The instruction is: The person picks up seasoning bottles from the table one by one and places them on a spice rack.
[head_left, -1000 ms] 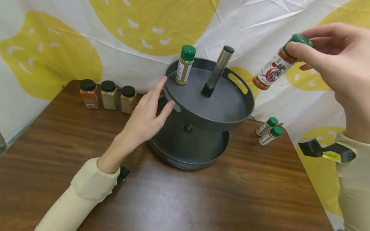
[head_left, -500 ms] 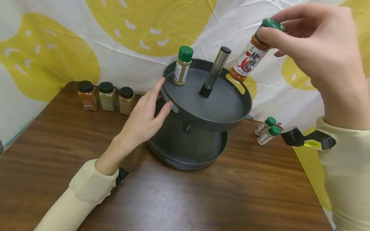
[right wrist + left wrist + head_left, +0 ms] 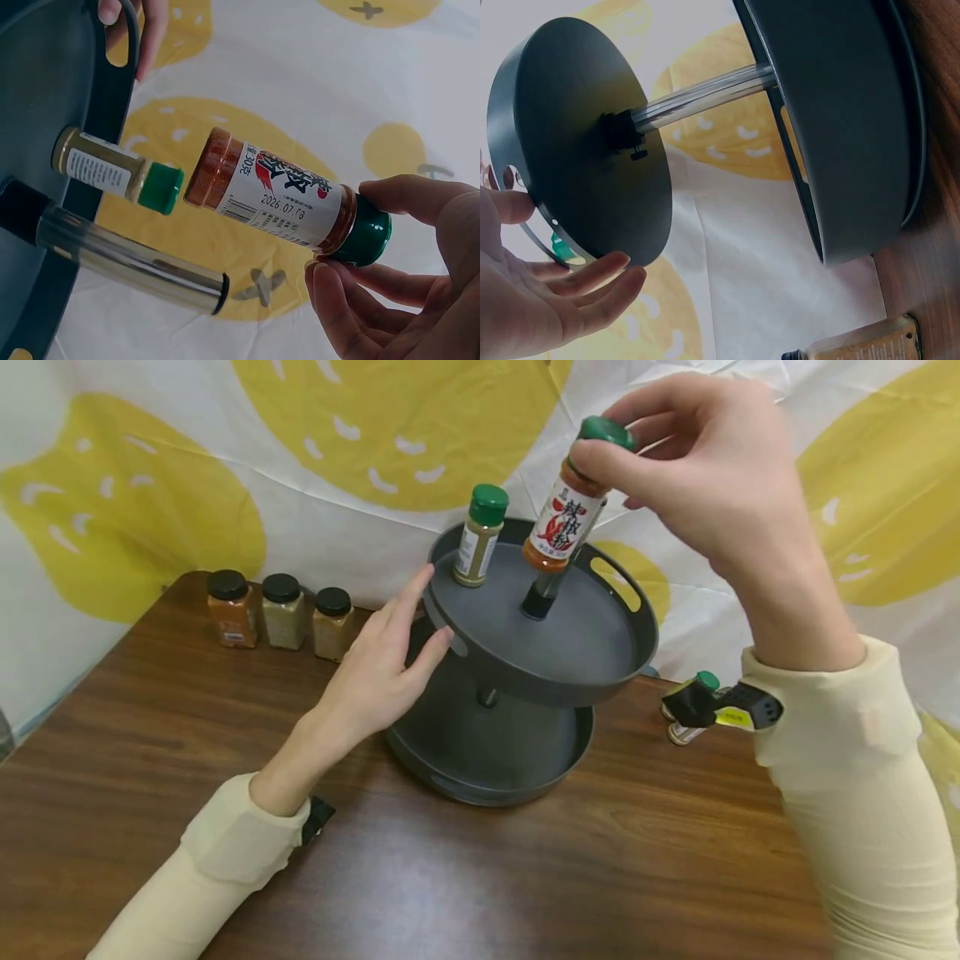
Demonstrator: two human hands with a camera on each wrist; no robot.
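My right hand (image 3: 712, 468) pinches the green cap of a chili powder bottle (image 3: 561, 522), thumb on one side and fingers on the other. The bottle hangs tilted above the upper tray (image 3: 585, 647) of a dark grey two-tier rack, in front of its metal post (image 3: 135, 259). A second green-capped spice bottle (image 3: 477, 539) stands on that tray, left of the post. At the tray's left side, my left hand (image 3: 378, 660) rests its fairly straight fingers and thumb by the rim's handle slot. In the left wrist view, this hand (image 3: 562, 292) has fingertips near the tray's underside (image 3: 592, 195).
Three black-capped jars (image 3: 283, 612) line the back left of the wooden table (image 3: 600, 868). Small green-capped bottles (image 3: 686, 731) stand at the back right, partly behind the right wrist's camera. The lower tray (image 3: 487, 743) lies under the upper one; a patterned cloth (image 3: 360, 435) hangs behind.
The right hand has carried the chili powder bottle leftward, from beyond the tray's right side to above the tray near the post, and more upright. My left hand has stayed at the rim.
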